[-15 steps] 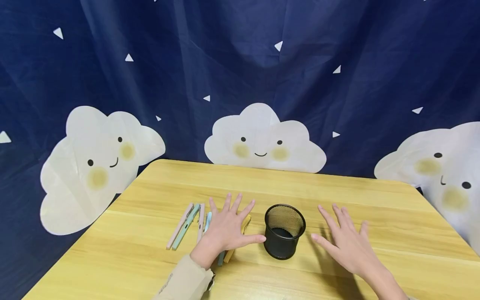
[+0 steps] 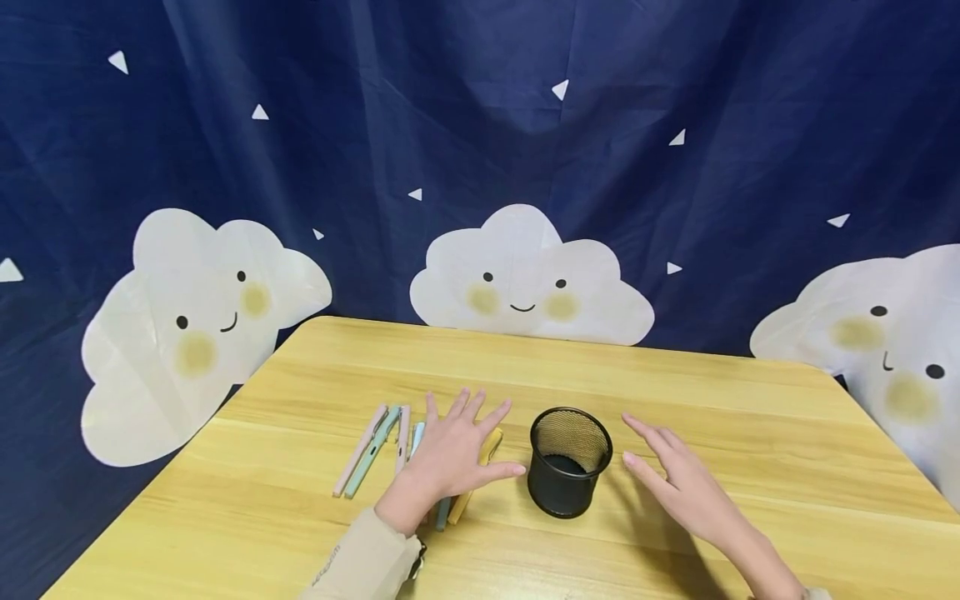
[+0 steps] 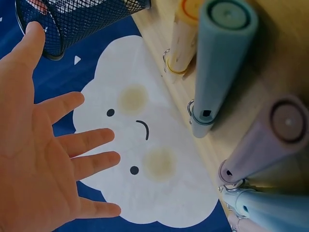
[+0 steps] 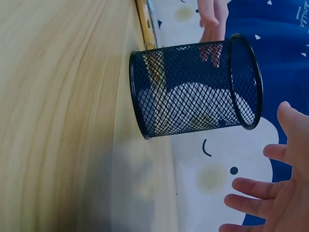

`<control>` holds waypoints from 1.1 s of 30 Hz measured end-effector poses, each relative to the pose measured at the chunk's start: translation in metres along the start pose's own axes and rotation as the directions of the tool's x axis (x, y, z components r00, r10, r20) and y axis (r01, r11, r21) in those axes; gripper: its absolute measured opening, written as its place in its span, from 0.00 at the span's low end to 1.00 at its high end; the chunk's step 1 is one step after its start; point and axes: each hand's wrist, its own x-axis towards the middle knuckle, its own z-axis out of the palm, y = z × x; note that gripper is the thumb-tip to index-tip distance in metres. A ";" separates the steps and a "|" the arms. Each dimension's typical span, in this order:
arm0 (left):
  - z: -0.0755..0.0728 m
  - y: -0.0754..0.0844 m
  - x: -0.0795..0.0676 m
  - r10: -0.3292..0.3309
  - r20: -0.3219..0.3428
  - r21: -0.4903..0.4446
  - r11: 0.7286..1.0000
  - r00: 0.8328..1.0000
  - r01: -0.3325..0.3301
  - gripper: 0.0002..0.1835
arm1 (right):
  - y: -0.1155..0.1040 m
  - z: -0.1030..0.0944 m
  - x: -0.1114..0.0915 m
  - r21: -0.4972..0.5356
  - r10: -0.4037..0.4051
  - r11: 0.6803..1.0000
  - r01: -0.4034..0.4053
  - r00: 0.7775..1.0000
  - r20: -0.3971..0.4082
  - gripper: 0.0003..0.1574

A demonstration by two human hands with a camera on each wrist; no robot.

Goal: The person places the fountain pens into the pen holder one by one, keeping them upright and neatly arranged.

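Observation:
A black mesh pen holder (image 2: 558,493) stands upright on the wooden table between my two hands. My left hand (image 2: 452,457) is held palm down with spread fingers above several pens, its thumb pointing at the holder. My right hand (image 2: 686,492) is raised at the holder's right side, fingertips near the rim, holding nothing. Left of the left hand lie a pink pen (image 2: 358,454) and a green pen (image 2: 372,452). Partly hidden under it are another pink pen, a light blue pen (image 2: 417,433), a dark teal pen (image 3: 222,67) and a yellow pen (image 2: 490,446).
The wooden table (image 2: 300,383) reaches back to a dark blue curtain (image 2: 480,108) printed with white smiling clouds and small triangles. A shadow of the right arm falls on the tabletop right of the holder.
My right hand has turned and shifted slightly left towards the pen holder, its fingers closer together. The left hand has barely moved; the holder and pens stay put.

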 end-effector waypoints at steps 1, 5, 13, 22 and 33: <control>0.000 0.000 0.000 0.006 -0.005 0.001 1.000 1.000 -0.006 0.43 | -0.001 0.000 0.000 0.024 0.002 1.000 -0.002 1.000 -0.002 0.29; 0.002 -0.003 0.001 0.025 -0.016 0.006 1.000 1.000 -0.025 0.42 | -0.004 0.002 0.001 0.071 0.004 0.997 -0.003 1.000 -0.018 0.28; 0.002 -0.011 0.000 0.063 -0.032 -0.051 0.997 0.997 -0.065 0.38 | -0.009 0.009 0.009 0.160 -0.065 0.985 0.067 0.998 -0.015 0.28; 0.001 -0.015 -0.001 0.064 -0.061 -0.081 0.994 0.996 -0.069 0.33 | -0.008 0.018 0.014 0.311 -0.036 0.949 0.039 0.999 -0.015 0.24; 0.003 -0.024 -0.004 0.038 -0.061 -0.093 0.995 0.997 -0.044 0.32 | -0.008 0.021 0.018 0.604 0.024 0.795 -0.049 0.999 0.049 0.25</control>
